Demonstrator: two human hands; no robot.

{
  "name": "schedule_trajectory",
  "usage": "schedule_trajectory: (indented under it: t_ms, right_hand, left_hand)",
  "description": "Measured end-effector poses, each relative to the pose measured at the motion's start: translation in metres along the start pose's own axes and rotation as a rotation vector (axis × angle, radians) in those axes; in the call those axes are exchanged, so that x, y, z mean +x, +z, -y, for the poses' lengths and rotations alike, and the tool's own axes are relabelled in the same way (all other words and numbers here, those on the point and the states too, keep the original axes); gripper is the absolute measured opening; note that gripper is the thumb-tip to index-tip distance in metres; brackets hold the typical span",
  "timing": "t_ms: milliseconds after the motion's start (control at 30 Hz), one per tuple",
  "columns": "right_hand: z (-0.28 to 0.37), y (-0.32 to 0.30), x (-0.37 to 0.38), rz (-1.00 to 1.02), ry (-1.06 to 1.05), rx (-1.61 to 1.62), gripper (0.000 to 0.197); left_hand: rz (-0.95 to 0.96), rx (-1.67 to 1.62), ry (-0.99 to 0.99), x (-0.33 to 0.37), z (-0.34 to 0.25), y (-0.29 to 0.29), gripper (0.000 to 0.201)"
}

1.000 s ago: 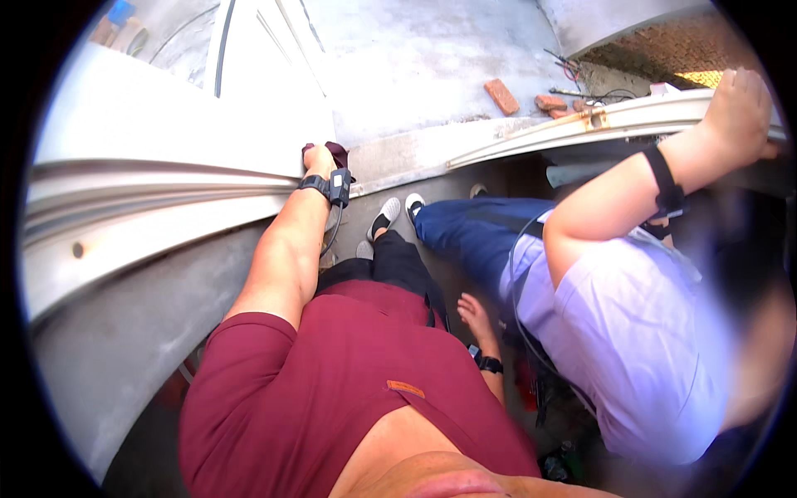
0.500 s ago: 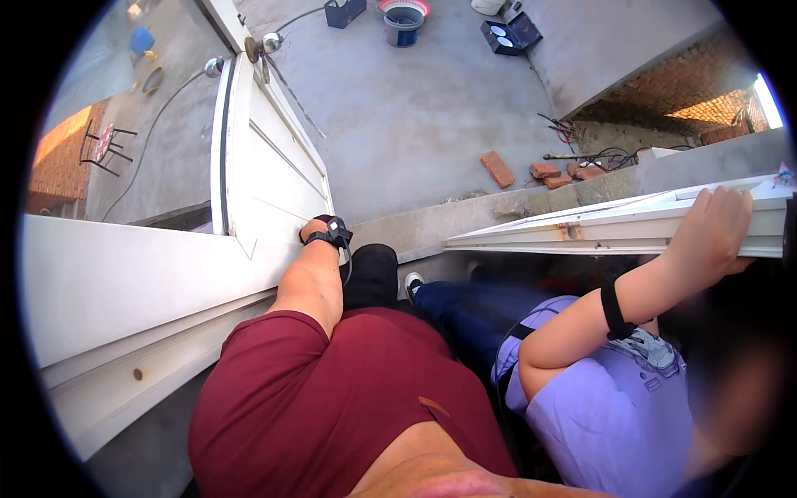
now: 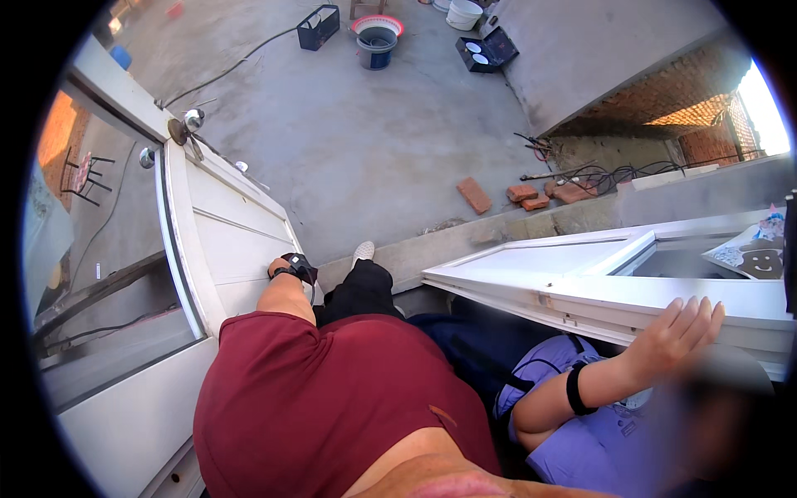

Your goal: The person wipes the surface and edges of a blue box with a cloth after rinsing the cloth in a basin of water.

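Observation:
My left hand (image 3: 279, 266) is against the edge of a white door (image 3: 241, 241) on the left, with a black strap and small device round the wrist. Its fingers are mostly hidden, so their grip cannot be made out. The door has a glass pane and a round metal knob (image 3: 193, 120) near its far end. My right hand is out of view. On the right, a co-worker's hand (image 3: 677, 340) rests with fingers extended on the edge of a second white framed panel (image 3: 531, 266). That person wears a lilac top and a black wristband.
A low concrete sill (image 3: 398, 261) crosses ahead, with my white shoe (image 3: 364, 251) at it. Beyond lie red bricks (image 3: 475, 195), black cables (image 3: 618, 174), a grey bucket (image 3: 378, 51) with a pink-rimmed basin, a dark bin (image 3: 319, 29) and an open black case (image 3: 486, 51).
My view has shifted and a white shoe now shows at the sill. The right panel shows more of its face. The co-worker's fingers have straightened on its edge. My left hand stays at the door.

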State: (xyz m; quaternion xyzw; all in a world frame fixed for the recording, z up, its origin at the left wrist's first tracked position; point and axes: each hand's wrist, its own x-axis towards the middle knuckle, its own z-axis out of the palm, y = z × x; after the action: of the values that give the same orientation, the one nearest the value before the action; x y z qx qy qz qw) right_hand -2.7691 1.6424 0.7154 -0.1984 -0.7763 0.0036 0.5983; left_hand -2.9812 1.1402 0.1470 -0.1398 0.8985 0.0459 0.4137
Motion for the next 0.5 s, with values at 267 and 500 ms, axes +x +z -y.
schedule_trajectory:
  t_ms: [267, 500]
  right_hand:
    - [0.008, 0.002, -0.008, 0.014, -0.146, -0.631, 0.018]
    - [-0.016, 0.01, -0.018, -0.071, -0.017, -0.546, 0.016]
  left_hand:
    - [-0.278, -0.072, -0.011, 0.103, 0.024, -0.027, 0.041]
    - [-0.402, 0.219, 0.118, 0.114, 0.016, -0.089, 0.027]
